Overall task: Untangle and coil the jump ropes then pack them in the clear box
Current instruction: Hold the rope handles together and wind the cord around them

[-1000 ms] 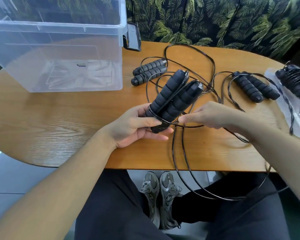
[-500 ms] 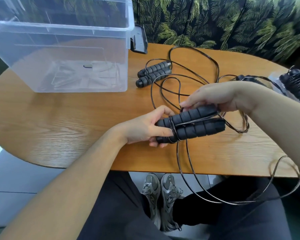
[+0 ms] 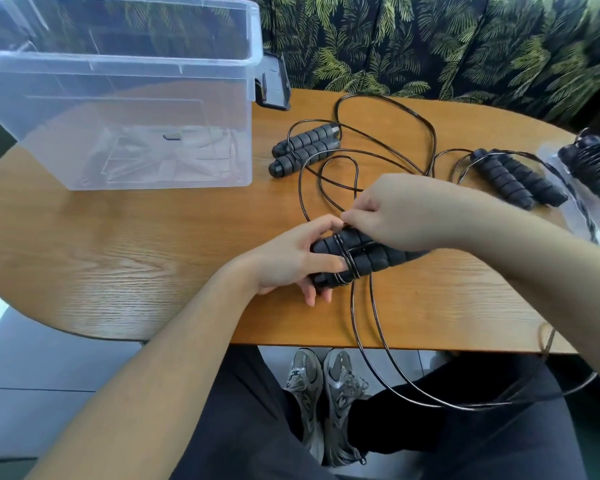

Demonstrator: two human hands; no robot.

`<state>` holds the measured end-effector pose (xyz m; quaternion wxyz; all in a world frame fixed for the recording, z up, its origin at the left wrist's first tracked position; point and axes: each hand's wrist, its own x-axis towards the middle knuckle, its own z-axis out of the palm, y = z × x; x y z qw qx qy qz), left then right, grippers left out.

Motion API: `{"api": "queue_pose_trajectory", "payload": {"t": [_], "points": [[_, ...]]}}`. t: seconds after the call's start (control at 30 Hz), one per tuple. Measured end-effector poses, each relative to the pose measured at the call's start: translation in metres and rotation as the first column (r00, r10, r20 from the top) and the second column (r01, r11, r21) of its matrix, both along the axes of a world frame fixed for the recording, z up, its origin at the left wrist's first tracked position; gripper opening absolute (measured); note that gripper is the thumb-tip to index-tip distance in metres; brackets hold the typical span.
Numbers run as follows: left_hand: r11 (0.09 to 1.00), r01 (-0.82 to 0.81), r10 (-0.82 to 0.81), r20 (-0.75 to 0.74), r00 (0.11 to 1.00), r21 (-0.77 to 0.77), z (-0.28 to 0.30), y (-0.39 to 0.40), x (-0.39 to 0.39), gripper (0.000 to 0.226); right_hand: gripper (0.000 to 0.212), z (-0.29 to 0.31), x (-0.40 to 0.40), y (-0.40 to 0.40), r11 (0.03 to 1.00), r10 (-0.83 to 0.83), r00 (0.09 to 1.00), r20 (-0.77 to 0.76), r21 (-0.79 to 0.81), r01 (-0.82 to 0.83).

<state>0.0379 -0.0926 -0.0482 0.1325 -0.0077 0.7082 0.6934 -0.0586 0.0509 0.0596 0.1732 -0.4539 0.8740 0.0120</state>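
The left hand [image 3: 293,263] grips a pair of black foam jump-rope handles [image 3: 367,259] held side by side just above the wooden counter [image 3: 118,244], its thumb lying across the top handle and its fingers [image 3: 314,296] curled beneath. A few turns of thin black cord [image 3: 348,263] wrap around the two handles near that thumb. The right hand [image 3: 405,211] reaches over the same handles, its fingertips pinching the cord at the upper edge of the bundle. From there the cord drops off the counter's near edge in long loops [image 3: 381,337] that hang over the person's lap.

Farther back on the counter lies a second pair of handles [image 3: 303,148], parallel and touching, with their cord looped loosely around and behind them. A third pair [image 3: 516,178] lies to the right, beyond the right wrist. At the far right edge a wound rope bundle [image 3: 594,161] rests on a clear plastic bag [image 3: 568,216].

The clear box [image 3: 118,95] stands open on the counter's left rear; only some clear plastic pieces lie on its floor. Grey sneakers [image 3: 326,393] show below the counter.
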Motion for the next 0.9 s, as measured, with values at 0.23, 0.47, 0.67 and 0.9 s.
{"api": "queue_pose_trajectory", "payload": {"t": [0.23,0.47,0.67,0.9], "points": [[0.975,-0.159,0.161,0.003,0.987,0.155,-0.003,-0.001,0.003,0.038,0.035,-0.020,0.038,0.013,0.985,0.036,0.982,-0.185,-0.160,-0.067],[0.882,-0.242,0.263,0.003,0.965,0.405,-0.008,-0.005,0.003,0.041,0.020,-0.050,0.034,0.030,0.875,-0.044,0.999,0.000,-0.483,0.039],[0.880,-0.130,0.164,-0.035,0.986,0.457,-0.006,-0.006,0.003,0.031,0.021,-0.063,0.009,0.044,0.810,-0.052,0.958,0.281,-0.550,0.205],[0.872,-0.093,0.121,-0.026,0.992,0.480,-0.007,-0.010,0.005,0.039,0.037,-0.070,-0.007,0.044,0.822,0.090,0.936,0.341,-0.556,0.124]]}}
